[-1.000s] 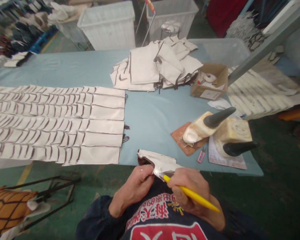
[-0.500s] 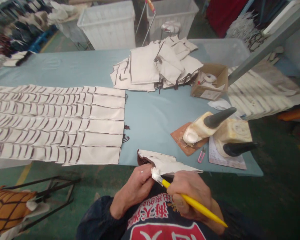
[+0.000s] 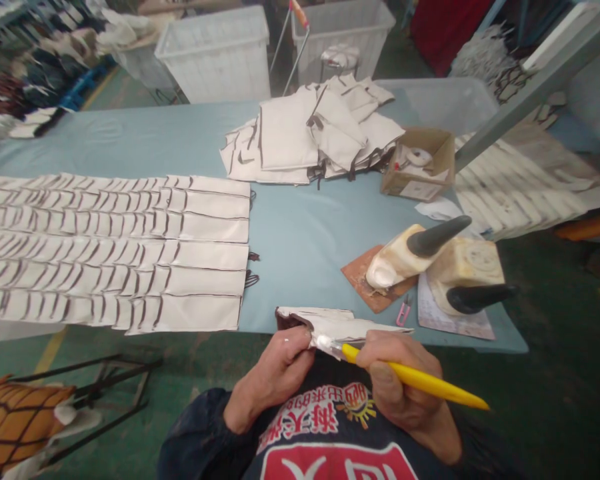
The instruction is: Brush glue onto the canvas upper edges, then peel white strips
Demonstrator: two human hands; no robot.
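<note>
My left hand pinches the near left edge of a cream fabric piece with dark brown trim, which lies at the table's front edge. In my right hand is a brush with a yellow handle. White paste covers the brush's tip, which touches the fabric just right of my left fingers. An orange-brown board to the right bears a cream container with a dark horn-like spout and white paste on its end. Pink snips lie beside it.
Overlapping rows of cream pieces cover the table's left part. A loose pile of cream pieces and a cardboard box stand farther back. A second container with a dark spout sits on paper at the right.
My right hand and the brush have moved to the right, the brush tip sliding along the fabric. The fabric's right end has risen a little. My left hand keeps its hold, slightly shifted right.
</note>
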